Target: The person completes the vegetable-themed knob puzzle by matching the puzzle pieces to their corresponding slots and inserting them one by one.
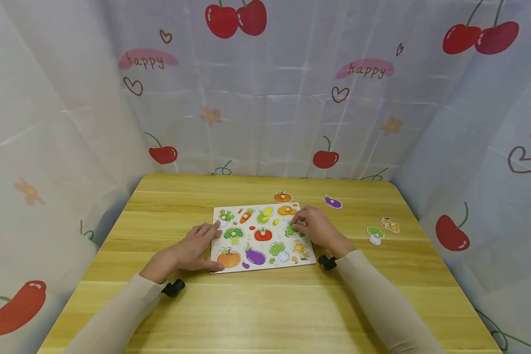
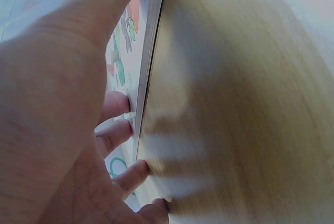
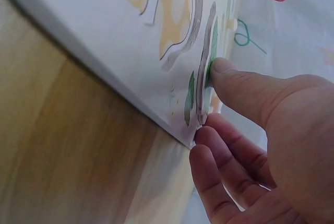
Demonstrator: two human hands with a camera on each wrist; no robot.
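Note:
A white wooden vegetable puzzle board [image 1: 217,243] lies on the table. My left hand [image 1: 194,250] rests along its left edge, fingers spread over the rim and thumb by the near corner. At the board's right side, my right hand [image 1: 317,227] pinches a green vegetable puzzle piece [image 1: 290,230]; in the right wrist view the thumb [image 3: 242,85] is against that piece, and its exact shape is partly hidden. Knobbed broccoli [image 1: 234,235], tomato [image 1: 263,235], carrot [image 1: 246,216] and corn [image 1: 265,215] pieces sit in the board.
Loose pieces lie beyond and right of the board: a pumpkin [image 1: 283,197] by the far edge, an eggplant [image 1: 333,201], a leafy cabbage [image 1: 375,236] and mushrooms [image 1: 392,225]. A cherry-print curtain [image 1: 265,98] surrounds the wooden table [image 1: 256,309].

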